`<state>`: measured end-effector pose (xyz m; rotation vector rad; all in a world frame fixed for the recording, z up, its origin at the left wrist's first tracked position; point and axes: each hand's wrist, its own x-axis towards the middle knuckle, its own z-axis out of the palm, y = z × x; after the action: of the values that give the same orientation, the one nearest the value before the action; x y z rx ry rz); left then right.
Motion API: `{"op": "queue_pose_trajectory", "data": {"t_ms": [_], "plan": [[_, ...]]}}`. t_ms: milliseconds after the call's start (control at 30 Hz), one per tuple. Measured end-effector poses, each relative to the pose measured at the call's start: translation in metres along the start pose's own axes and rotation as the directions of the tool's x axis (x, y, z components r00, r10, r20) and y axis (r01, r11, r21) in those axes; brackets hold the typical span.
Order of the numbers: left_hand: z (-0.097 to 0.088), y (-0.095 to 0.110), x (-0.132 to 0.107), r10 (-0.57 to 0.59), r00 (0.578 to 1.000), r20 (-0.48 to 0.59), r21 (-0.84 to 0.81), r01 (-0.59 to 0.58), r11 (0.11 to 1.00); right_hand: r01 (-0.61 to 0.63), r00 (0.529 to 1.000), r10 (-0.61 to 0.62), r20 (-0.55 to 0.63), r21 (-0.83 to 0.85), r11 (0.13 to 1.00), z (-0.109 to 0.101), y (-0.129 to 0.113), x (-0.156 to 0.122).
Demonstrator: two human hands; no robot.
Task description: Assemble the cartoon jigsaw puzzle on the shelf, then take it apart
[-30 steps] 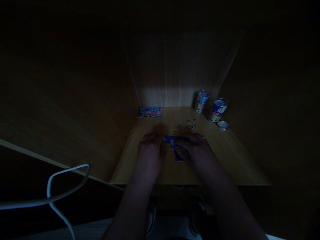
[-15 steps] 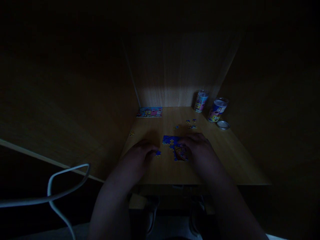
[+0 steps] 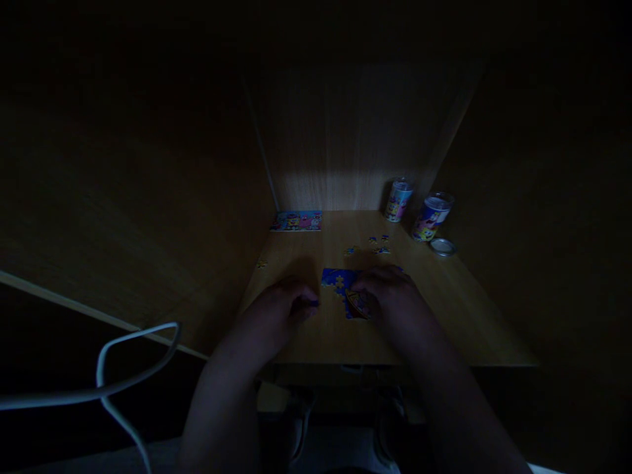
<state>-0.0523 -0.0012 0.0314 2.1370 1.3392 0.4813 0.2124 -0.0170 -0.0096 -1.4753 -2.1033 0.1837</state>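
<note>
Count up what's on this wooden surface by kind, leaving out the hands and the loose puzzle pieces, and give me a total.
Partly built puzzle: 1
Picture strip: 1
Printed cans: 2
Round lid: 1
Total: 5

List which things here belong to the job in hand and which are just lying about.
In the job:
left hand, holding a blue puzzle piece
right hand, on the partly joined puzzle
loose puzzle pieces, probably

Apparently just lying or standing about:
pale cable
two printed canisters
round lid
picture panel at the back
</note>
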Motion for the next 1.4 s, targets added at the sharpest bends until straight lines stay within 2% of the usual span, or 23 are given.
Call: {"op": "queue_pose_trajectory", "data": {"t_ms": [600, 700, 767, 867, 1100, 1167, 1233, 1300, 1367, 1400], "plan": [[0.013, -0.008, 0.011, 0.007, 0.996, -0.092, 0.009, -0.006, 1.000, -0.005, 1.000, 0.004, 0.026, 0.040, 0.999, -0.002, -0.002, 0.001], [0.017, -0.007, 0.014, 0.083, 0.986, -0.144, 0.053, -0.076, 0.996, 0.004, 1.000, -0.004, 0.017, 0.045, 0.999, -0.001, -0.002, 0.001], [0.020, -0.007, 0.017, 0.180, 0.965, -0.192, 0.109, -0.161, 0.981, 0.007, 1.000, -0.007, 0.012, 0.043, 0.999, -0.001, -0.001, 0.000], [0.024, -0.008, 0.021, 0.299, 0.933, -0.198, 0.155, -0.272, 0.950, -0.003, 1.000, 0.003, 0.013, 0.040, 0.999, -0.001, 0.000, 0.000], [0.027, -0.013, 0.022, 0.340, 0.915, -0.216, 0.165, -0.309, 0.937, 0.018, 1.000, -0.018, -0.006, 0.044, 0.999, 0.002, -0.002, 0.000], [0.027, -0.013, 0.022, 0.337, 0.916, -0.218, 0.166, -0.306, 0.938, 0.016, 0.999, -0.015, -0.040, 0.032, 0.999, -0.003, -0.001, -0.001], [0.026, -0.013, 0.022, 0.332, 0.915, -0.229, 0.164, -0.299, 0.940, -0.028, 0.992, 0.028, -0.124, 0.001, 1.000, -0.013, 0.006, -0.004], [0.025, -0.012, 0.022, 0.319, 0.913, -0.254, 0.162, -0.285, 0.945, -0.131, 0.962, 0.117, -0.245, -0.041, 0.991, -0.027, 0.019, -0.010], [0.024, -0.012, 0.023, 0.308, 0.911, -0.274, 0.155, -0.274, 0.949, -0.244, 0.914, 0.199, -0.353, -0.087, 0.966, -0.039, 0.038, -0.018], [0.023, -0.012, 0.023, 0.303, 0.913, -0.274, 0.149, -0.271, 0.951, -0.301, 0.896, 0.238, -0.374, -0.118, 0.946, -0.044, 0.046, -0.022]]}}
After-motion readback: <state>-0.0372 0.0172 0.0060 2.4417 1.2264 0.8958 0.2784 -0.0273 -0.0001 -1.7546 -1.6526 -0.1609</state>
